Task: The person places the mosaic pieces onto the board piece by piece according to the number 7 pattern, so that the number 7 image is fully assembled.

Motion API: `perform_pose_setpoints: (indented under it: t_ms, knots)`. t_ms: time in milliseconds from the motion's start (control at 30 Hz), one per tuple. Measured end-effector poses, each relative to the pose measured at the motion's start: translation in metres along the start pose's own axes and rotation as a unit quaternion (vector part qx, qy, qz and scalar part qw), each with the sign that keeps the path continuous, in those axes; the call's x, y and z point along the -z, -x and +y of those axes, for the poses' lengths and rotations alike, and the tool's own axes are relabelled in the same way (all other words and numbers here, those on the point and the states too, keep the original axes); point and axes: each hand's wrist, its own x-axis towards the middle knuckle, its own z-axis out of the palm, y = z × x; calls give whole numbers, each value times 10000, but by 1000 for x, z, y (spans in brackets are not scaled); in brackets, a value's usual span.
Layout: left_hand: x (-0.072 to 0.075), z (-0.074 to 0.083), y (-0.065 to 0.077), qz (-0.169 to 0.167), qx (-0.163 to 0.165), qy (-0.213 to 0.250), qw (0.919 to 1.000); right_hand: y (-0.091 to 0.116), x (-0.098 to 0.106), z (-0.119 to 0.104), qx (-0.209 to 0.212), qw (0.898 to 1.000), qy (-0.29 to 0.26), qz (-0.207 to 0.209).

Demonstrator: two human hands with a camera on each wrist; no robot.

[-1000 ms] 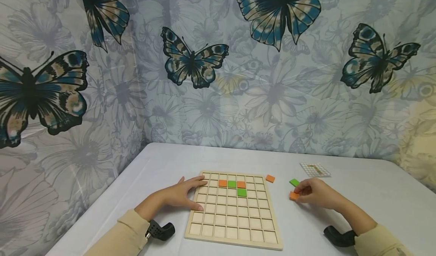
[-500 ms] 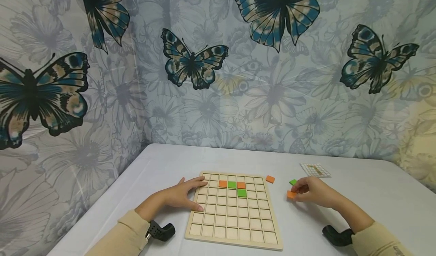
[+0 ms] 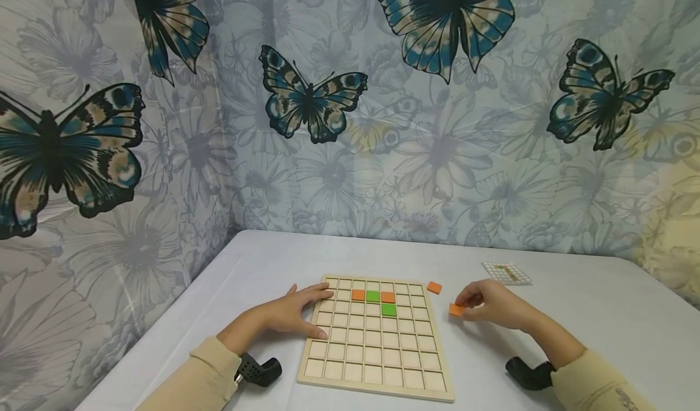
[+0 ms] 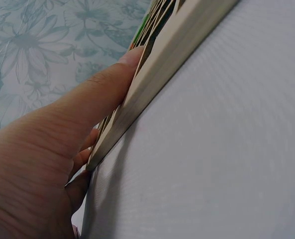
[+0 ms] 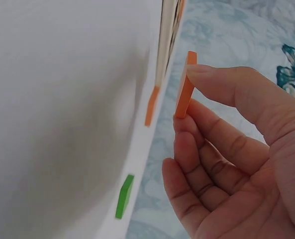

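My right hand pinches a square orange tile between thumb and fingers, to the right of a wooden grid board. The right wrist view shows this tile held edge-on by thumb and forefinger, lifted off the table. With spread fingers, my left hand rests on the board's left edge; its thumb lies over the rim in the left wrist view. In the grid's upper rows sit two orange tiles and a green one in a line, with another green tile below the right orange one.
A loose orange tile lies by the board's upper right corner. A green tile on the table is hidden behind my right hand in the head view. Farther back lies a card with a printed grid. A butterfly-patterned cloth hangs behind the table.
My right hand has carried the orange tile leftward and slightly up in the head view, toward the board. The loose green tile has become hidden behind it. My left hand has stayed put.
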Motion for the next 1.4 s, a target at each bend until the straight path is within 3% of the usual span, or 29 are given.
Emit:
perform_pose_setpoints:
  t_ms: [633,1400]
  knots:
    - [0,0,0,-1,-8,42,10000,-27,-14,-32,588,9979,-232,-137]
    - [0,1,-1,-4,-9,39,10000,-48,-32,-61,747,9952,-315,-557]
